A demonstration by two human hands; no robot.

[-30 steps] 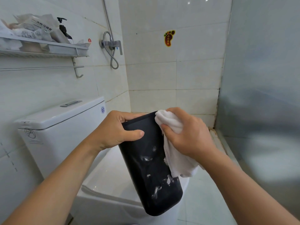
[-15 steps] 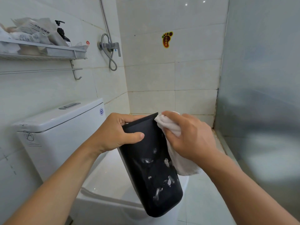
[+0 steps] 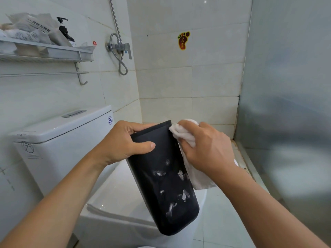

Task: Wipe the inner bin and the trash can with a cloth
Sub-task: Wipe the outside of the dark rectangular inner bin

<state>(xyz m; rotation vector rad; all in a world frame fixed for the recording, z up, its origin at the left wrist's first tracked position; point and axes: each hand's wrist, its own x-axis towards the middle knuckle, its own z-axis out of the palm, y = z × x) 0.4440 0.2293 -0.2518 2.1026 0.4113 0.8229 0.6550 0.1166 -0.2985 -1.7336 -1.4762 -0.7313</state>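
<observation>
With the left hand (image 3: 121, 142) gripping the black bin (image 3: 161, 176) at frame centre, the right hand (image 3: 206, 149) clutched the cloth (image 3: 184, 135) against its 3 o'clock side; next, wiping the smudged wall seemed due.

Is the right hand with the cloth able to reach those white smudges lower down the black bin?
Probably yes: the right hand presses the cloth near the black bin rim; nothing covers the white smudges below.

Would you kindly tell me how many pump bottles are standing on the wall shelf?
1. A dark pump bottle stands toward the right end of the white wall shelf, right of the crumpled white packets. Others may be hidden behind those packets.
</observation>
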